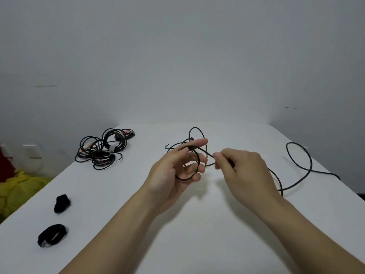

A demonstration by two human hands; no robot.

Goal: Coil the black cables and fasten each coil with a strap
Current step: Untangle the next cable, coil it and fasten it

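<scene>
My left hand (177, 171) holds a small coil of thin black cable (197, 155) above the middle of the white table, thumb on top and fingers curled through the loops. My right hand (243, 171) pinches the same cable just right of the coil. The loose remainder of the cable (308, 165) trails to the right across the table in a wide loop. Two black straps lie at the left front, one (62, 203) bunched up and one (52, 235) rolled in a ring.
A pile of several coiled black cables (102, 150) lies at the table's back left, some with pale ties. The white table (197, 224) ends at a grey wall. Yellow cloth (19, 186) lies beyond the left edge.
</scene>
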